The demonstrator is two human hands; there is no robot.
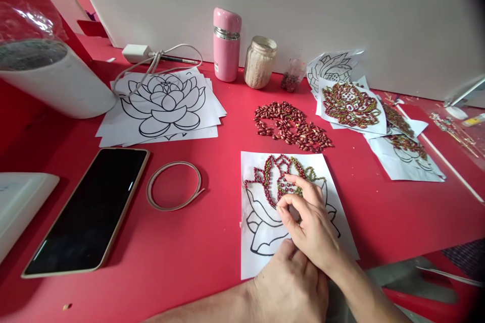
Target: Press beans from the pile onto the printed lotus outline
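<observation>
1. Left hand [291, 287] resting flat on the sheet's [252, 257] near edge, fingers relaxed, pinning it to the desk [182, 257].
2. Right hand [306, 222] crossed above, fingertips pinched; too small to tell whether on a bean, right at the half-filled flower outline.
3. Bean pile [291, 126] just beyond the sheet, within easy reach.
4. Finished pictures [352, 106] stacked far right, out of the way.

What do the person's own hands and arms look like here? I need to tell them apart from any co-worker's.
Both hands, the left hand and the right hand, are bare: no gloves, rings, watch or bracelet visible. The forearms are bare too, with no sleeve reaching into view. No markings show on either.
</observation>
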